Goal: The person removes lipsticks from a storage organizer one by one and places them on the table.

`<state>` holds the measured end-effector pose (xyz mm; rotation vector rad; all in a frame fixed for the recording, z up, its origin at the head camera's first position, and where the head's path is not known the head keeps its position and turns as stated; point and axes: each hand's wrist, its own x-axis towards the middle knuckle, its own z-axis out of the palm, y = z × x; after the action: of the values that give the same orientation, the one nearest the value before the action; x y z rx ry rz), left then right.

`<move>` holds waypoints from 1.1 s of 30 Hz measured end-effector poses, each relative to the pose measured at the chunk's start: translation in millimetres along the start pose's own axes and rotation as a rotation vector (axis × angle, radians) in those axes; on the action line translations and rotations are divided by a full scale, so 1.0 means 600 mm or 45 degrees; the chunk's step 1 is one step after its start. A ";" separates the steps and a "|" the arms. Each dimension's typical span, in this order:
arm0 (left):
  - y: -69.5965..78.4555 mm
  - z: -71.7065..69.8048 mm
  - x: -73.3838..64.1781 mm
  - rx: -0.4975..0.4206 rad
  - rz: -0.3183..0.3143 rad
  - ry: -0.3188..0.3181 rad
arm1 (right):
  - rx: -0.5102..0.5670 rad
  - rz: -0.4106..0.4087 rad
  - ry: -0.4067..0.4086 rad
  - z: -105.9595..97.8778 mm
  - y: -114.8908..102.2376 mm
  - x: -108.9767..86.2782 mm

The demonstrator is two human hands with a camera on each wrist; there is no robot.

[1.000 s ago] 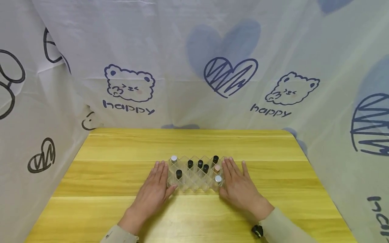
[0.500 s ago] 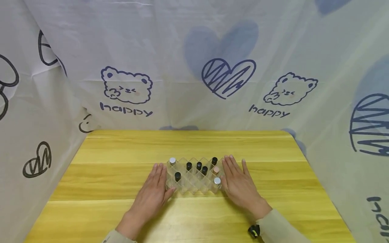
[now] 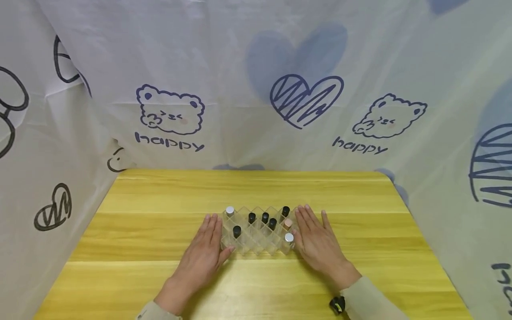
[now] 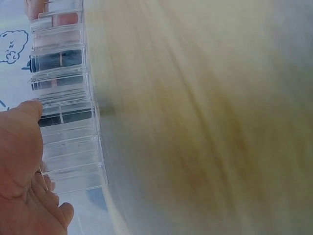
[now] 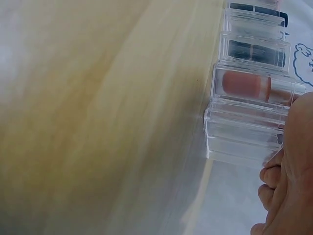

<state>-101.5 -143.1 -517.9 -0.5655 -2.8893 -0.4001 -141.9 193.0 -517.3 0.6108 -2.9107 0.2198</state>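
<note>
A clear organizer with diamond-shaped compartments (image 3: 256, 242) stands on the table between my hands. My left hand (image 3: 200, 255) lies along its left end, fingers straight, thumb at the near left corner. Against the right end rests my right hand (image 3: 320, 246), fingers straight and little finger spread. Several lipstick-like tubes stand in the compartments: black-capped tubes (image 3: 237, 231), silver-capped tubes (image 3: 289, 238) and one pinkish-capped tube (image 3: 288, 223). In the right wrist view, a coral-coloured tube (image 5: 242, 84) shows through the clear wall. The left wrist view shows my left hand (image 4: 19, 156) beside the organizer (image 4: 73, 156).
The yellow wood-grain table (image 3: 160, 200) extends around the organizer. Behind it and at both sides hangs a white cloth (image 3: 240, 133) printed with bears and hearts. A black watch-like band (image 3: 338, 305) is at my right wrist.
My right thumb has moved up from the organizer's near right corner along its right side. Both hands otherwise stay at the ends; the head view shifts slightly.
</note>
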 end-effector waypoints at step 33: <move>0.001 -0.021 0.005 0.004 -0.011 -0.123 | -0.065 -0.113 -0.024 -0.009 0.018 -0.036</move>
<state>-102.6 -145.3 -505.3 -0.5877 -2.9850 -0.3791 -125.9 212.2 -516.9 0.7349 -2.8891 0.1289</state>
